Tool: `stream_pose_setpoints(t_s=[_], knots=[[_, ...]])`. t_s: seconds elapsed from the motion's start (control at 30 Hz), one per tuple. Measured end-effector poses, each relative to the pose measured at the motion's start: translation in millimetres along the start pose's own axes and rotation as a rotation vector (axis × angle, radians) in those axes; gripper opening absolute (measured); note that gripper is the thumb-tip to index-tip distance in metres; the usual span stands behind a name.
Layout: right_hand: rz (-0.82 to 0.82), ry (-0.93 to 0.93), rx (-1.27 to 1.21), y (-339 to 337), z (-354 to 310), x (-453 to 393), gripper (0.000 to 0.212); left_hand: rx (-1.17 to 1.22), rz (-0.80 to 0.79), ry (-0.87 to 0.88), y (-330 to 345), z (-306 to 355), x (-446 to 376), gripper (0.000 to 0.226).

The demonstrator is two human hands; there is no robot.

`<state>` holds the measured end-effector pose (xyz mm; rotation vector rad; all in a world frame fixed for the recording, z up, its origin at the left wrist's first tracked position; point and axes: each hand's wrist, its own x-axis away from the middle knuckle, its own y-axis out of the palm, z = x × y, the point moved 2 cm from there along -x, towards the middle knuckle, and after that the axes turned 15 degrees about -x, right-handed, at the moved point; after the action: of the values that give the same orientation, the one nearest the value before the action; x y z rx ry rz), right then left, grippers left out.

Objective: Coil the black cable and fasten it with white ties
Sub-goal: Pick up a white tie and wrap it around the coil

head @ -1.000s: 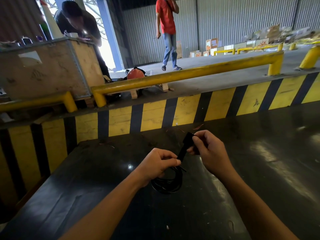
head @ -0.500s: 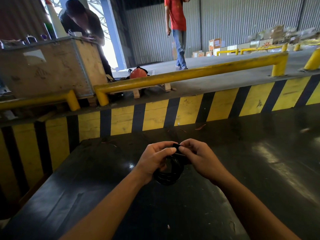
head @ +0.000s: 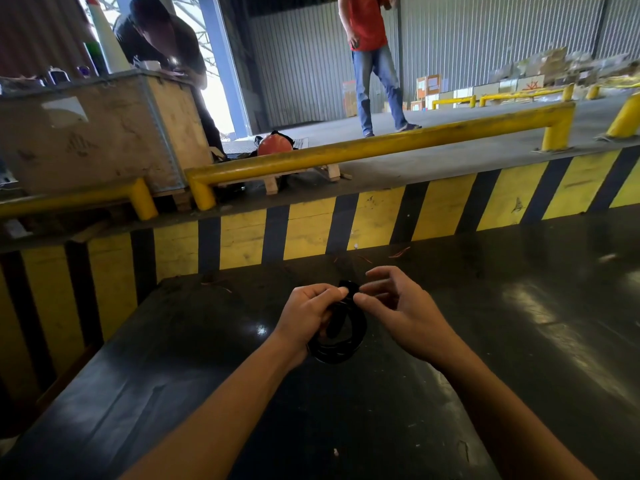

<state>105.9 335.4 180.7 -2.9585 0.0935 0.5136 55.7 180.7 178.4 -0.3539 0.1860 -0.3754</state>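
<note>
A small coil of black cable (head: pixel 349 341) hangs over the dark table (head: pixel 519 341), with a black strap end sticking up at its top. My left hand (head: pixel 308 315) is closed around the coil's left side, thumb pressed on the top. My right hand (head: pixel 398 306) sits just right of the coil; thumb and forefinger touch the strap end while the other fingers spread apart. No white tie is visible.
A yellow and black striped wall (head: pixel 381 223) rises behind the table, topped by a yellow rail (head: pixel 346 155). A wooden crate (head: pixel 97 133) stands at the back left. Two people (head: pixel 370 60) are on the raised floor beyond. Small scraps lie on the table's far edge.
The right hand brought the raised black strap end down onto the coil, then loosened and spread its fingers. The left hand kept holding the coil. The person in red stepped closer.
</note>
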Motion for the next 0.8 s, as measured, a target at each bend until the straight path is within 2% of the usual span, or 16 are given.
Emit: stream_pose_setpoints(t_s=[0.13,0.23,0.5,0.63,0.8], knots=[[-0.042,-0.234,0.370,8.6,-7.5,11.5,0.042,-0.001,0.057,-0.061,-1.3,-1.6,-3.6,0.028],[-0.056,-0.333,0.553,24.6,2.1,17.4,0.035,0.011,0.078,-0.096,0.1,-2.1,-6.5,0.027],[0.104,-0.389,0.612,29.6,15.6,10.2,0.020,0.110,0.047,-0.225,6.1,1.0,-4.6,0.019],[0.108,-0.403,0.490,27.5,17.4,9.7,0.017,0.043,0.049,-0.143,7.8,0.1,-4.3,0.022],[0.213,-0.291,0.011,19.2,15.8,10.8,0.003,-0.194,0.167,0.108,14.4,5.7,3.4,0.024]])
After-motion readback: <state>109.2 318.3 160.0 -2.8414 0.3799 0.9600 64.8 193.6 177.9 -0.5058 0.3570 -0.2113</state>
